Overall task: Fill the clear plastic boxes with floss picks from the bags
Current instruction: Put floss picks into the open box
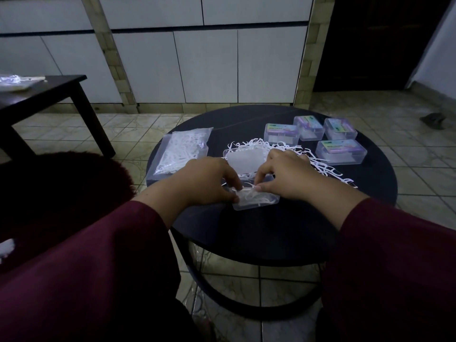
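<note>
An open clear plastic box (256, 203) lies near the front of the round dark table (271, 230), with white floss picks inside. Its hinged lid (244, 160) stands open behind it. My left hand (204, 178) holds the box's left side with curled fingers. My right hand (283, 174) pinches floss picks at the box's top edge. A loose pile of white floss picks (320, 166) spreads behind and to the right of my right hand. A clear bag full of floss picks (180, 151) lies at the table's left.
Several closed clear boxes with coloured labels (340, 151) stand at the table's back right. A dark side table (44, 99) with another plastic bag (14, 81) stands to the left. Tiled floor surrounds the table, and white cabinets line the back.
</note>
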